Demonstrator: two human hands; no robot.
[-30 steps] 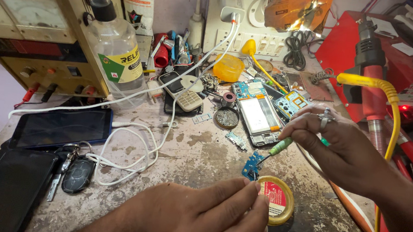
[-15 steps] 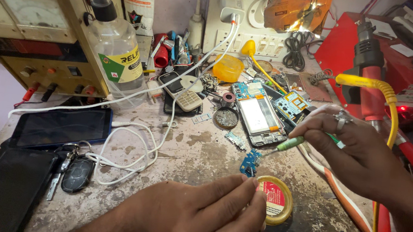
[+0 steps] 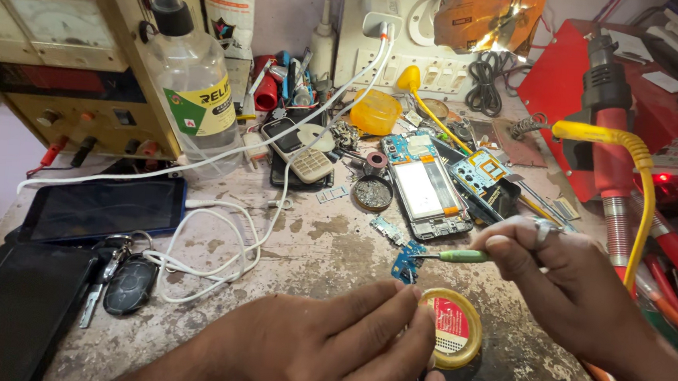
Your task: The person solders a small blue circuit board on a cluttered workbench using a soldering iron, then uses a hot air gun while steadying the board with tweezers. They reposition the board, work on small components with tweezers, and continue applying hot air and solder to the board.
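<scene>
Right hand has dropped, fingers pinching green-handled tool, tip on blue board; left hand fingers together; open bench at nine o'clock.

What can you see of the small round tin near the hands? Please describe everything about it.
The small round tin is a shallow open container with a yellow rim; inside it a red surface and a pale dotted patch show. It lies flat on the stained worktop, near the front edge. The fingertips of the left hand rest against its left side and cover that part of the rim. The right hand is apart from it, holding a green-handled tool above it.
</scene>
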